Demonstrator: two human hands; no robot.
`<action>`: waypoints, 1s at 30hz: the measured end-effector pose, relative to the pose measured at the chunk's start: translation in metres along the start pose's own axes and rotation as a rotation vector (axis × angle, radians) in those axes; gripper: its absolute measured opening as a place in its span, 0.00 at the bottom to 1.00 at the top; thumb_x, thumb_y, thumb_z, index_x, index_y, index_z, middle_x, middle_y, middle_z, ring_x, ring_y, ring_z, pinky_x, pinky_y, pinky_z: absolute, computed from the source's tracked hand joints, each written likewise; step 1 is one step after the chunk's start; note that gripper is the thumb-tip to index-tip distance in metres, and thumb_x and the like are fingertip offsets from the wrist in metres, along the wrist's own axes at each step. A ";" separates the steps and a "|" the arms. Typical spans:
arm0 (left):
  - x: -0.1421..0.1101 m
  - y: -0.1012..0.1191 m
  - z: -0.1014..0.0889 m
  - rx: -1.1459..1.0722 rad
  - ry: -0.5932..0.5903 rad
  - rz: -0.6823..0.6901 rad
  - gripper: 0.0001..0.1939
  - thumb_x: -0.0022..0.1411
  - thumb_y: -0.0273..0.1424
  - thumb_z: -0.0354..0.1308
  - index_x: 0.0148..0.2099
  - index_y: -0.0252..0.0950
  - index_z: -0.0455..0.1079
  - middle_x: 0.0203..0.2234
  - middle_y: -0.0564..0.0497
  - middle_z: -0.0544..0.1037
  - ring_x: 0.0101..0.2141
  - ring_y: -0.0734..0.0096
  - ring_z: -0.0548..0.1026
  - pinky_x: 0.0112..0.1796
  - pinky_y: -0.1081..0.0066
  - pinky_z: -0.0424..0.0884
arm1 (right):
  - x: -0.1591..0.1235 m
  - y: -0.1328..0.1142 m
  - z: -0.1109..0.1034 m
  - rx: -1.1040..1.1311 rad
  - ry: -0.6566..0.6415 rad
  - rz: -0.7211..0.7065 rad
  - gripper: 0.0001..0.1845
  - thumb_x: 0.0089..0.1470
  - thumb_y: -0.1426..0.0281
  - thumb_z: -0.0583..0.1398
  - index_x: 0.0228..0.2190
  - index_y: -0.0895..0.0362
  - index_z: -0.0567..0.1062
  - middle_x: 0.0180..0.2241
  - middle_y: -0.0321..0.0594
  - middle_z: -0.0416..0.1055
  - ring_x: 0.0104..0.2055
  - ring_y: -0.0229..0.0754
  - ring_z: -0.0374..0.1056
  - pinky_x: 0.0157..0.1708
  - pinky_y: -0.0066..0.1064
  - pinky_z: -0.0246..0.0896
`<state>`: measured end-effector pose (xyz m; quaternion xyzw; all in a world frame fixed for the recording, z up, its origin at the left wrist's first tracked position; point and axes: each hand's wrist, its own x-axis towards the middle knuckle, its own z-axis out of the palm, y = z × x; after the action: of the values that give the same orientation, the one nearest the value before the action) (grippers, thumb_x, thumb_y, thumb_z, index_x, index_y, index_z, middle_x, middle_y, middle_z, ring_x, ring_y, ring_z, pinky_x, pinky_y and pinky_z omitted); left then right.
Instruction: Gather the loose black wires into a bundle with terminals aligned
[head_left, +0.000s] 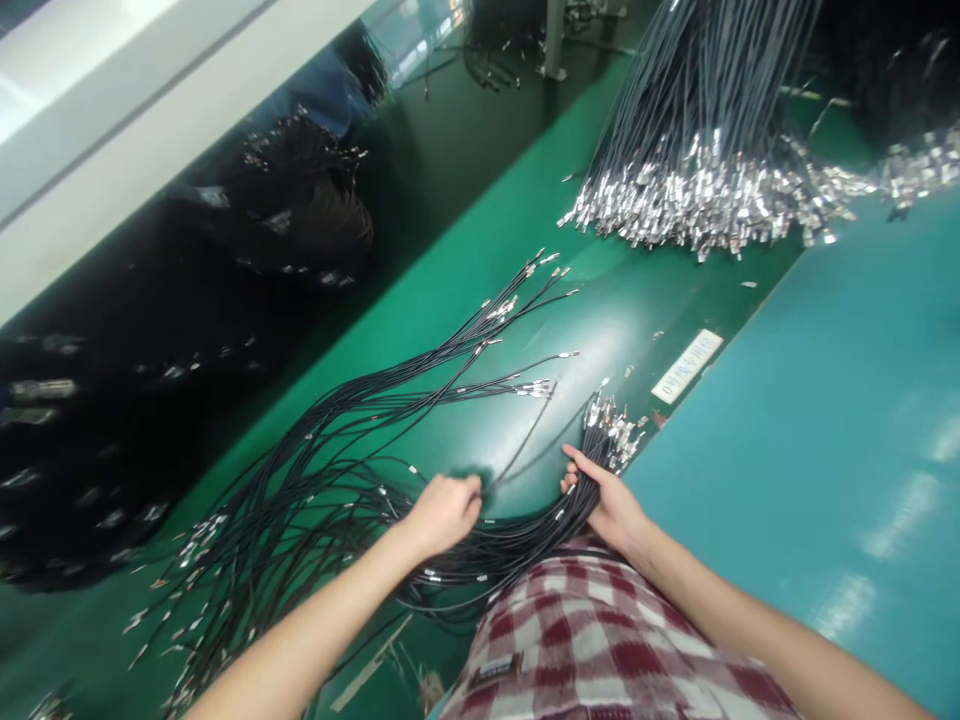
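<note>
A bundle of thin black cables (536,535) with metal terminals bunched at its end lies across my right hand (607,495), whose fingers are wrapped round it just below the terminals (613,425). My left hand (448,512) is closed in a pinch, with one or two thin dark cables (525,450) running up and right from its fingers. Beneath and left of that hand, many more loose black cables (300,500) fan over the green surface. Several of their metal-tipped ends (536,388) point toward the upper right.
A large sheaf of grey cables (712,110) with shiny terminals hangs at the upper right. Dark heaps of cables (187,330) fill the left, below a pale beam (150,110). A white label (686,366) sticks to the green surface (487,230) beside the blue-green floor (810,450).
</note>
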<state>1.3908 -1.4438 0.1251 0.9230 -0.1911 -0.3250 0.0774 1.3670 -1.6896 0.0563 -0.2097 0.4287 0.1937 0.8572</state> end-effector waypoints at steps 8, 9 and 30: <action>0.042 0.058 0.034 -0.882 0.014 -0.011 0.12 0.64 0.40 0.49 0.37 0.37 0.64 0.20 0.57 0.69 0.18 0.75 0.67 0.23 0.74 0.61 | 0.001 -0.001 0.002 -0.009 -0.039 -0.015 0.13 0.45 0.75 0.69 0.37 0.61 0.77 0.21 0.32 0.69 0.21 0.32 0.65 0.23 0.23 0.69; 0.050 0.062 0.034 -0.983 0.015 -0.031 0.14 0.63 0.42 0.50 0.37 0.36 0.64 0.18 0.58 0.68 0.15 0.77 0.64 0.21 0.75 0.59 | 0.000 -0.001 0.003 -0.004 -0.044 -0.018 0.13 0.45 0.75 0.69 0.36 0.61 0.77 0.21 0.32 0.69 0.21 0.32 0.65 0.23 0.23 0.69; -0.001 0.065 0.037 -0.174 0.196 0.180 0.17 0.68 0.37 0.49 0.28 0.37 0.69 0.27 0.49 0.73 0.31 0.67 0.71 0.35 0.68 0.67 | -0.011 0.003 -0.007 -0.014 -0.090 -0.013 0.10 0.44 0.70 0.71 0.26 0.57 0.74 0.21 0.32 0.69 0.24 0.35 0.68 0.32 0.27 0.73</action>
<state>1.3466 -1.5036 0.1141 0.9192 -0.2356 -0.2407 0.2042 1.3544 -1.6924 0.0606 -0.2093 0.3869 0.2005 0.8754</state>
